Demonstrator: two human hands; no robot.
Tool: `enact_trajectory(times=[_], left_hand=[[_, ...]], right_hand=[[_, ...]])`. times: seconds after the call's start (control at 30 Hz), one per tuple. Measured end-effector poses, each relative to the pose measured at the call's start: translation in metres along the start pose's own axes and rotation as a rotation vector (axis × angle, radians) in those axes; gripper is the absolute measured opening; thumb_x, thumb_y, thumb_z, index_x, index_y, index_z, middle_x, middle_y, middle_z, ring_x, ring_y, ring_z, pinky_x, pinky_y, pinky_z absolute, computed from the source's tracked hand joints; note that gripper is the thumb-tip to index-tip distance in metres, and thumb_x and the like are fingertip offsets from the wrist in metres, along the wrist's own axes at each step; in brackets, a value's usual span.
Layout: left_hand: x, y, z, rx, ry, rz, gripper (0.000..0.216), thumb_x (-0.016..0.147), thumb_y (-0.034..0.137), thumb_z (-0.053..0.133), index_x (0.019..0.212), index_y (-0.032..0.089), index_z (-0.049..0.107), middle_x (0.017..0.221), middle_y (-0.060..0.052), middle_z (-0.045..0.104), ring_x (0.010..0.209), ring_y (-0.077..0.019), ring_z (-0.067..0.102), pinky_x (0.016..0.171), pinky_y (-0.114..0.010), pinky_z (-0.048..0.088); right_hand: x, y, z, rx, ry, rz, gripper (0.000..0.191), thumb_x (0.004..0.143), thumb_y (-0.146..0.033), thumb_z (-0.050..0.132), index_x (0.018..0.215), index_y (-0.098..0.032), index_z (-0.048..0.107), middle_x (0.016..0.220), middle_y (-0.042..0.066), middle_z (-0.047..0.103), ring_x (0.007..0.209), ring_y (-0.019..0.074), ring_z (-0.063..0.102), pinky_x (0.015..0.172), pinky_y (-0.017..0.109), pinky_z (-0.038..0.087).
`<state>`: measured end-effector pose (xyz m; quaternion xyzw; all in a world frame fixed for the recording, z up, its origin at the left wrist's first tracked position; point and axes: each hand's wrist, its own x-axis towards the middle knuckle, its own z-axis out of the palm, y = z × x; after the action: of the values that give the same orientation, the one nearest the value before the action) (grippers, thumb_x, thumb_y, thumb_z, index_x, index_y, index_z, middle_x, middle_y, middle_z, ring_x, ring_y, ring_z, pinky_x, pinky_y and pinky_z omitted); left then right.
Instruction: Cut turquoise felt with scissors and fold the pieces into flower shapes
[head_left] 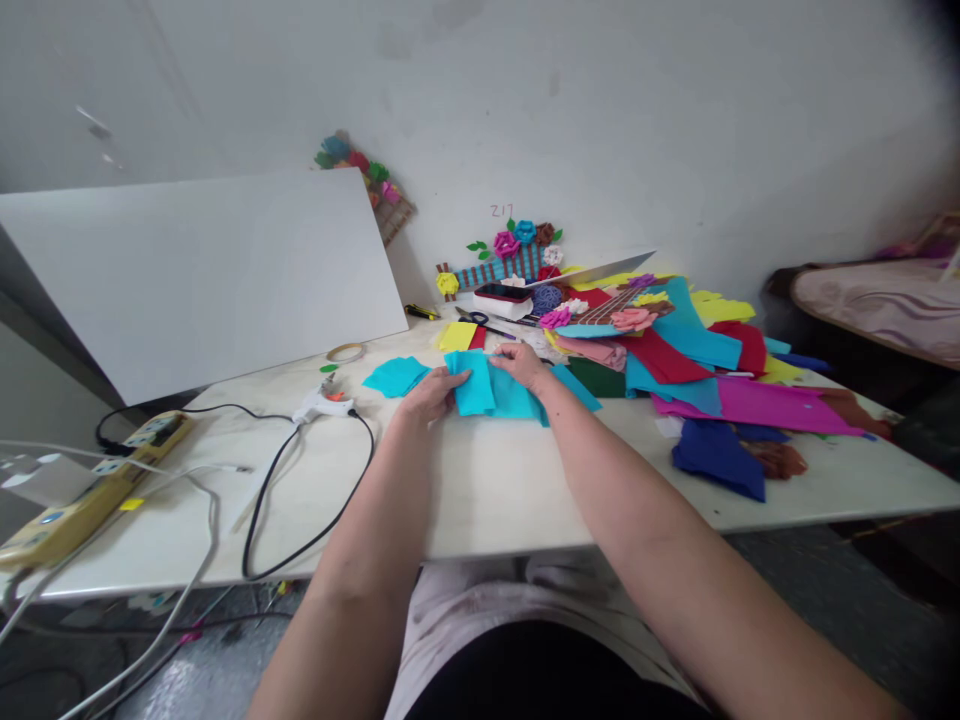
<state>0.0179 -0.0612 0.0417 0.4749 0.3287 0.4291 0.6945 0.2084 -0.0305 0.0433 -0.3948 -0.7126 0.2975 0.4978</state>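
Against a pale wall (450,110), a cream bench (495,500) is strewn with craft supplies as a person works blue paper with both hands. The left hand (436,392) grips the near-left part of a blue sheet (478,392), thumb on top; the right hand (523,366) is narrowed, its thumb and fingertips at the upper right of the blue. More blue (517,402) spreads flat beneath the right hand.

Just left of the hands, a fanned stack (396,377) of smaller blue pieces lies set apart, apparently already handled. The paper between the hands looks only partly dealt with, and the blue below it seems left over. Scissors (476,318) lie beyond, untouched, near a yellow sheet (456,336); a glue gun (322,403), also untouched, sits to the left.

Behind, a striped panel (495,272) bearing paper flowers (507,244) looks finished, while a coloured pile (682,345) at right appears loose and unsorted.
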Motion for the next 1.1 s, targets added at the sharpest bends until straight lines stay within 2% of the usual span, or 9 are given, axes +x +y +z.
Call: enact_trajectory(times=[0.23, 0.43, 0.6, 0.73, 0.93, 1.1], left_hand=[[-0.001, 0.001, -0.006, 0.151, 0.022, -0.04, 0.034, 0.063, 0.028, 0.074, 0.092, 0.013, 0.066, 0.093, -0.013, 0.069, 0.09, -0.0245, 0.064, 0.087, -0.038, 0.048], [-0.003, 0.005, -0.008, 0.231, 0.029, -0.053, 0.031, 0.062, 0.029, 0.075, 0.088, 0.014, 0.066, 0.087, -0.011, 0.07, 0.085, -0.0242, 0.065, 0.083, -0.037, 0.049], [-0.009, 0.009, 0.0, 0.234, 0.028, -0.074, 0.031, 0.061, 0.032, 0.076, 0.083, 0.014, 0.066, 0.075, -0.008, 0.07, 0.072, -0.0201, 0.066, 0.076, -0.033, 0.05], [-0.011, 0.011, 0.005, 0.288, 0.062, -0.069, 0.027, 0.059, 0.033, 0.076, 0.077, 0.016, 0.066, 0.069, -0.006, 0.069, 0.07, -0.02, 0.065, 0.073, -0.031, 0.05], [-0.007, 0.008, 0.002, 0.387, 0.082, -0.035, 0.034, 0.056, 0.038, 0.077, 0.082, 0.018, 0.067, 0.078, -0.007, 0.071, 0.079, -0.0248, 0.065, 0.075, -0.035, 0.049], [-0.003, 0.007, -0.001, 0.501, 0.093, 0.02, 0.049, 0.049, 0.045, 0.078, 0.089, 0.018, 0.067, 0.084, -0.004, 0.071, 0.085, -0.0248, 0.064, 0.077, -0.033, 0.048]], right_hand=[[0.003, 0.007, 0.003, -0.008, 0.037, -0.043, 0.022, 0.063, -0.038, 0.061, 0.062, -0.016, 0.062, 0.064, 0.0, 0.059, 0.067, 0.0168, 0.052, 0.071, 0.031, 0.04], [0.003, 0.002, 0.004, 0.024, 0.016, -0.019, 0.023, 0.06, -0.039, 0.062, 0.056, -0.017, 0.058, 0.058, 0.0, 0.056, 0.061, 0.015, 0.05, 0.067, 0.03, 0.039], [0.001, -0.002, 0.005, 0.03, 0.015, -0.016, 0.024, 0.06, -0.039, 0.063, 0.056, -0.017, 0.058, 0.057, -0.001, 0.055, 0.059, 0.0139, 0.048, 0.065, 0.03, 0.039], [0.001, -0.001, 0.005, 0.04, 0.004, -0.025, 0.024, 0.061, -0.04, 0.062, 0.055, -0.017, 0.057, 0.057, -0.001, 0.054, 0.058, 0.0134, 0.046, 0.064, 0.029, 0.038], [0.0, -0.004, 0.001, -0.02, -0.003, -0.003, 0.033, 0.066, -0.046, 0.057, 0.051, -0.017, 0.054, 0.052, -0.001, 0.049, 0.058, 0.014, 0.045, 0.061, 0.028, 0.036], [0.0, -0.002, -0.002, -0.025, 0.023, 0.071, 0.039, 0.071, -0.053, 0.053, 0.058, -0.016, 0.059, 0.054, -0.001, 0.052, 0.062, 0.0147, 0.047, 0.062, 0.027, 0.035]])
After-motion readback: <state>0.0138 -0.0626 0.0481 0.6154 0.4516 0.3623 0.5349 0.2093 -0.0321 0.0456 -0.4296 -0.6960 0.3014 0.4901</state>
